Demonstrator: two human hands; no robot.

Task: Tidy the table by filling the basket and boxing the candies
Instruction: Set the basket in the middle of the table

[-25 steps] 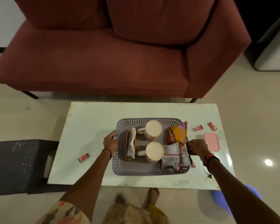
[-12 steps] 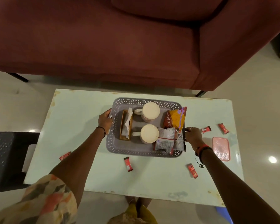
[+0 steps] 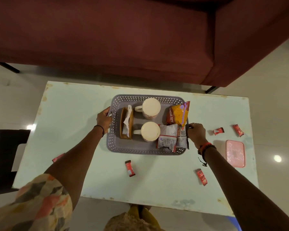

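Observation:
A grey perforated basket (image 3: 140, 150) sits on the pale table (image 3: 73, 114). It holds two cream mugs (image 3: 151, 107), a wooden napkin holder (image 3: 126, 125), an orange snack bag (image 3: 178, 114) and silver packets (image 3: 168, 135). My left hand (image 3: 103, 118) grips the basket's left rim, my right hand (image 3: 196, 132) its right rim. Several red candies lie loose on the table: one (image 3: 130, 168) in front of the basket, one (image 3: 201, 177) under my right forearm, two (image 3: 218, 130) at the right, one (image 3: 58, 157) at the left. A pink box (image 3: 235, 153) lies shut at the right edge.
A dark red sofa (image 3: 123, 39) stands behind the table. A black stool (image 3: 3, 155) is at the left. My feet (image 3: 140, 212) show below the table's near edge.
The camera has come closer over the table. The basket has shifted toward the far side with both hands on its rims, uncovering two candies in front of it.

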